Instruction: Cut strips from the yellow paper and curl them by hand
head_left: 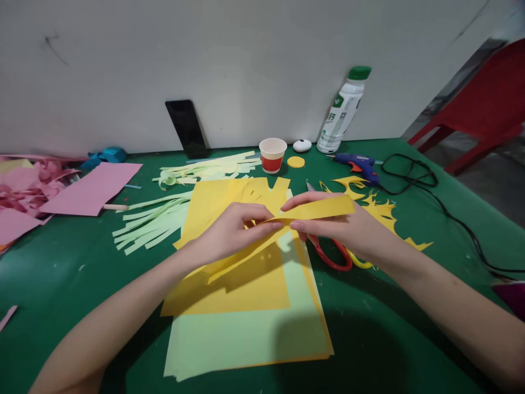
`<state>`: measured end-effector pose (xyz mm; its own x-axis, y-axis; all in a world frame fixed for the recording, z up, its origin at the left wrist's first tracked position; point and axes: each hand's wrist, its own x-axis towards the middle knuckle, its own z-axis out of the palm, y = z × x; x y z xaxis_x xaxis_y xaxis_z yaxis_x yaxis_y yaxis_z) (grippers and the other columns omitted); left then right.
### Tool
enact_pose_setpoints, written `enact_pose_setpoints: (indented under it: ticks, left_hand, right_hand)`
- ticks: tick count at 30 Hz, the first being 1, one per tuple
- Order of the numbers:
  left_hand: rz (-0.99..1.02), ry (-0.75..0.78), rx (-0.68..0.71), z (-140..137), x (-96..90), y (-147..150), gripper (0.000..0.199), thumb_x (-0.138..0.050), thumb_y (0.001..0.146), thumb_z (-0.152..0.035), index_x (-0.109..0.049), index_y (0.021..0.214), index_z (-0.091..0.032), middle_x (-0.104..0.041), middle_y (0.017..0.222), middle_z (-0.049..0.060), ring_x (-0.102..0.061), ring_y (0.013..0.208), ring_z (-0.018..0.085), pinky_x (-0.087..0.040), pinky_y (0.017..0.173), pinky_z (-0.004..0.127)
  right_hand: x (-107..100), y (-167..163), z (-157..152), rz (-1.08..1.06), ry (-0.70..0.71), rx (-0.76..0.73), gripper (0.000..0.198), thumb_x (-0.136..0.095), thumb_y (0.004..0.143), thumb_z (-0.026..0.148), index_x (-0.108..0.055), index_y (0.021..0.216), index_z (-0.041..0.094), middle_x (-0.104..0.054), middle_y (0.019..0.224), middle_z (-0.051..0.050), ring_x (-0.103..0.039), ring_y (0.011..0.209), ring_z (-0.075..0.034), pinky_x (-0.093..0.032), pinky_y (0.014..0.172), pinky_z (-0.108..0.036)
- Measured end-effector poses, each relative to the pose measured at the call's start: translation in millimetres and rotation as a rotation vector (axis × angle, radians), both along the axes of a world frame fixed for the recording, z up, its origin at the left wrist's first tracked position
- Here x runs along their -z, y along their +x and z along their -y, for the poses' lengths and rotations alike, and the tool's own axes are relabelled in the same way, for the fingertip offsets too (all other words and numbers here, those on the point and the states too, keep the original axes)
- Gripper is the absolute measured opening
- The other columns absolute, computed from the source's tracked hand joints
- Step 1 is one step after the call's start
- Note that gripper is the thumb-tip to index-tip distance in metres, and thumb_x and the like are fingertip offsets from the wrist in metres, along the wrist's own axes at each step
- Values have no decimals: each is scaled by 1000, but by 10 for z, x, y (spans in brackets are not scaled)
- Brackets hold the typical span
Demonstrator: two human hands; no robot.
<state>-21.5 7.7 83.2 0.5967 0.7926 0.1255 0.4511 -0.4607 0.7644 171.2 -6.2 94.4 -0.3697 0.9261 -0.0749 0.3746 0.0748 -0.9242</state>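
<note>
left hand and right hand pinch a yellow strip; green strips are already cut, the green sheets look uncut.

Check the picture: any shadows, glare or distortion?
All in the head view: a broad shadow darkens the lower right corner of the pale green paper; another lies on the yellow paper below the left hand; the table shows faint sheen at far left; phone and bottle lean apart, perhaps lens distortion.
</note>
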Motion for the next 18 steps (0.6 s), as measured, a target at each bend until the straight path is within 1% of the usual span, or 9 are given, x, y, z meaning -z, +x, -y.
enact_pose_setpoints:
  ticks: [2,6,10,12,13,15,16,17,18]
  left_hand:
    - [1,-21,39,-1,-13,-12,32,-47,84,-32,-48,57,-15,-41,54,-4,-35,52,7,-30,48,21]
    - [0,-6,72,-3,-29,-29,37,-48,84,-33,-40,51,-16,-34,53,-4,-31,50,8,-28,48,23]
    - [-10,29,85,7,-64,-50,41,-47,84,-33,-35,49,-16,-29,51,-5,-28,48,8,-26,46,24]
    - [-38,64,91,3,-81,-70,44,-46,85,-34,-33,47,-16,-27,50,-5,-27,46,8,-27,46,24]
    - [-57,84,87,-5,-84,-81,42,-45,86,-34,-37,48,-16,-32,50,-4,-30,47,8,-29,47,23]
    - [-80,188,15,-29,-76,-101,31,-43,87,-31,-50,60,-17,-49,59,-1,-44,55,10,-38,53,23]
    - [-85,285,-43,-41,-66,-108,22,-44,86,-29,-55,72,-17,-57,71,1,-50,65,12,-42,59,24]
    - [-83,412,-101,-50,-53,-111,15,-45,86,-26,-57,84,-17,-61,83,4,-54,76,14,-44,66,26]
    - [-79,560,-149,-53,-38,-110,14,-46,85,-22,-56,93,-16,-61,92,6,-55,84,16,-45,72,28]
  right_hand:
    - [-11,21,4,48,37,-10,25,-61,71,41,-63,90,25,-58,57,5,-57,59,-11,-44,68,-29]
    - [-47,20,22,48,42,-43,23,-63,70,36,-63,88,23,-63,71,2,-59,62,-13,-46,60,-28]
    - [-52,-6,27,-72,-79,-3,15,-58,75,33,-61,79,20,-60,58,3,-56,52,-11,-45,51,-24]
    - [-29,-12,13,-229,-166,17,15,-58,75,34,-58,74,19,-61,61,1,-56,51,-11,-44,44,-23]
    - [-15,-14,5,-293,-211,24,17,-57,75,35,-57,73,18,-61,63,0,-57,50,-12,-43,42,-24]
    - [14,-20,-5,-343,-270,56,22,-54,78,39,-55,73,18,-62,63,-1,-57,47,-13,-43,41,-25]
    - [26,-29,-5,-325,-281,78,24,-52,79,42,-55,74,18,-62,62,-1,-57,46,-13,-44,43,-26]
    - [38,-43,1,-293,-278,97,26,-51,79,44,-55,75,18,-62,61,-2,-57,45,-13,-46,46,-27]
    - [49,-62,12,-266,-266,103,27,-51,79,45,-56,78,18,-62,62,-2,-57,45,-13,-47,50,-29]
